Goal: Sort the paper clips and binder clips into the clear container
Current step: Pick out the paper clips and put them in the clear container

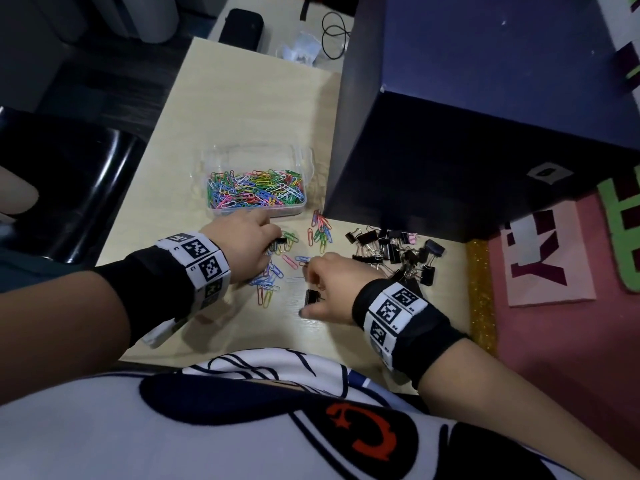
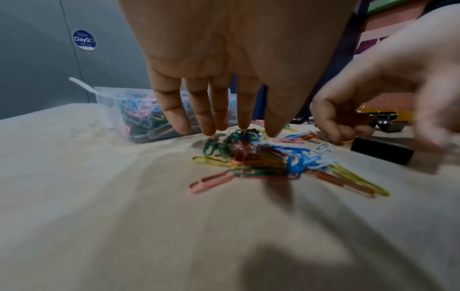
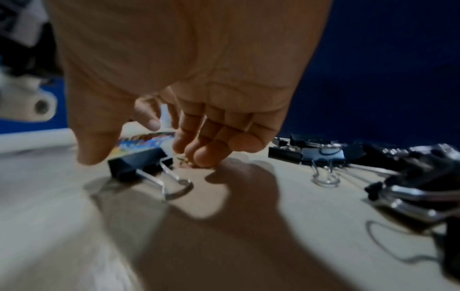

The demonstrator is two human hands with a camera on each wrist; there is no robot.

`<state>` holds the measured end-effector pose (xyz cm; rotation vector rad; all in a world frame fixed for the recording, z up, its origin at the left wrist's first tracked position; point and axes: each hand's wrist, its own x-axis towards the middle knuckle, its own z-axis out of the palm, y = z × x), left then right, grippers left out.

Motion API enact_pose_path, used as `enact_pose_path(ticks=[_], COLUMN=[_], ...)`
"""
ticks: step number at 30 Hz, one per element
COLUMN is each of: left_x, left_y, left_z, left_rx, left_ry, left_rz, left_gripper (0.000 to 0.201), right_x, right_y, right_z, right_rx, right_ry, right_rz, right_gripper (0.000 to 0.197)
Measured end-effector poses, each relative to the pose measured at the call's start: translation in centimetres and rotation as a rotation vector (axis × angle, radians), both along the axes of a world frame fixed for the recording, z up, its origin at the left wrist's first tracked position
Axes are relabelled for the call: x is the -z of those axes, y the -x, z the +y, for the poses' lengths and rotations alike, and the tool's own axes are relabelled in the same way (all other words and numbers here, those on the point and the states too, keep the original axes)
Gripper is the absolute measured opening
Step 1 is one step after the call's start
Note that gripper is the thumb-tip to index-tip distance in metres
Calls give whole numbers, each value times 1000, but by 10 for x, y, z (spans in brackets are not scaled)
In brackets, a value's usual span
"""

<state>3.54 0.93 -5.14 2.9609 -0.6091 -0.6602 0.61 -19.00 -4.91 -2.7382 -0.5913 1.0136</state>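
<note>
Our left hand [image 1: 246, 249] reaches forward over the surface [image 1: 221, 109], palm down, its fingers [image 2: 174, 110] straight and slightly spread, tips coming down onto the loose paper clips [image 2: 261, 159] scattered just in front of the clear container [image 1: 258, 188]. It grasps nothing that we can see. The container sits beyond the hand, already holding a heap of coloured clips.

Our right hand [image 1: 329, 289] hovers low, just right of the left, wrist raised and knuckles up. Its fingers [image 3: 206, 149] are curled together with tips near the surface over a small paper clip; whether they actually pinch it we cannot tell. The thumb [image 3: 92, 141] hangs apart beside 1 black binder clip [image 3: 141, 165] lying flat, handles pointing toward us. A pile of binder clips [image 1: 394, 251] lies to the right, against the dark blue box [image 1: 485, 133].
</note>
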Motion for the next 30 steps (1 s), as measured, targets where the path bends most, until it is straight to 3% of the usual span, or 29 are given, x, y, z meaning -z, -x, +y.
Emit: enact_pose_path(ticks=[3,7,11,14,18,21,24,26,30], left_x=[6,8,6,7,9,9,6,3,-2], left_y=[2,3,3,3,5,7,1,-4,-6], left_z=[4,4,6,6,-2,-8,-5,1,11], left_rx=[12,-6,-73,-104,-98,-66,-103,-142,-150], left_ry=[-15,15,44,71,122,144,127,81,2], left_rz=[23,7,9,26,87,127,101,73,99], left_gripper=[48,46,41,40,43,45,43,39,36], right_x=[5,3,-8,-11,-8,-9,-11,-8,5], right_y=[5,3,-4,-14,-19,-16,-15,-11,-2], right_z=[3,-2,-15,-26,-38,-34,-20,-10,6], right_rx=[-101,-53,346,566,573,541,406,316,286], right_ry=[18,-77,-260,-210,128,84,-59,-33,1], right_rz=[-60,-104,-88,-152,-334,-394,-214,-54,-33], right_gripper=[44,47,30,28,44,41,35,42,38])
